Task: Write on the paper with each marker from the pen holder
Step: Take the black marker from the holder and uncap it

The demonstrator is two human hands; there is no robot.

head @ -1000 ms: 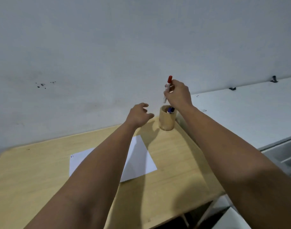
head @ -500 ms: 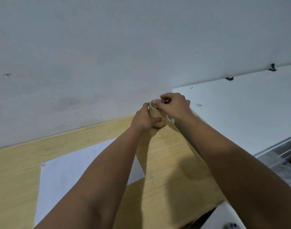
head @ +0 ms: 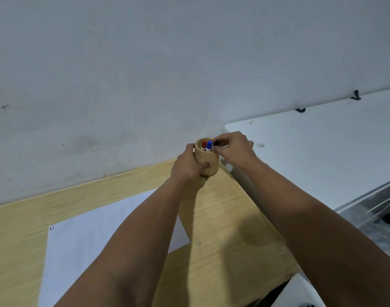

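— What are the hands doing?

— The left hand (head: 188, 165) is wrapped around the wooden pen holder (head: 206, 157) so it stays put on the surface (head: 223, 218). The right hand (head: 234, 149) pinches the black marker (head: 216, 143) at the rim.

— And the others?

— The red marker (head: 203, 144) and blue marker (head: 209, 145) stand inside, just left of those fingers.

— What comes next?

— I think pull the black one up, then write on the paper (head: 90, 240) below the left arm.
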